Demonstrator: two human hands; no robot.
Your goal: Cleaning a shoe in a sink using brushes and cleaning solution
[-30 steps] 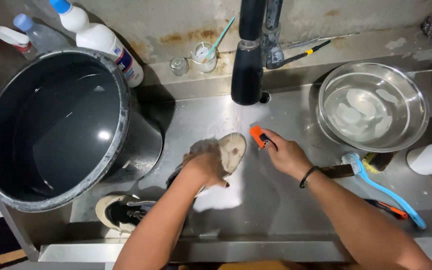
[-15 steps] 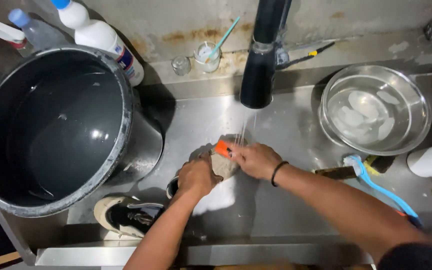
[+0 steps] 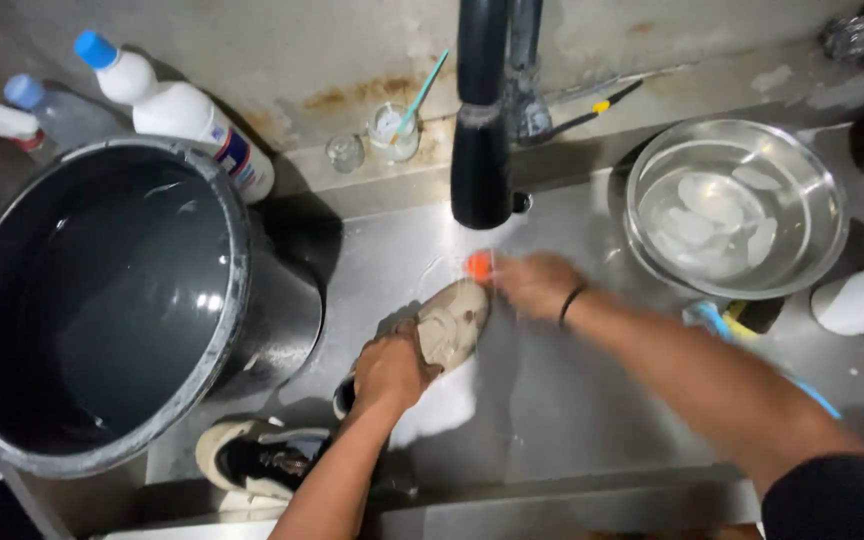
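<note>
Left hand fingers gripped a shoe, sole up, mid-sink below the tap. Right hand fingers closed around an orange brush touching its toe. Bucket at left edge, bowl at right.

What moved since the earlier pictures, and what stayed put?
The right hand carried its orange brush left, up to the toe of the shoe under the tap. The left hand still grips that shoe. Bucket and bowl stayed.
</note>
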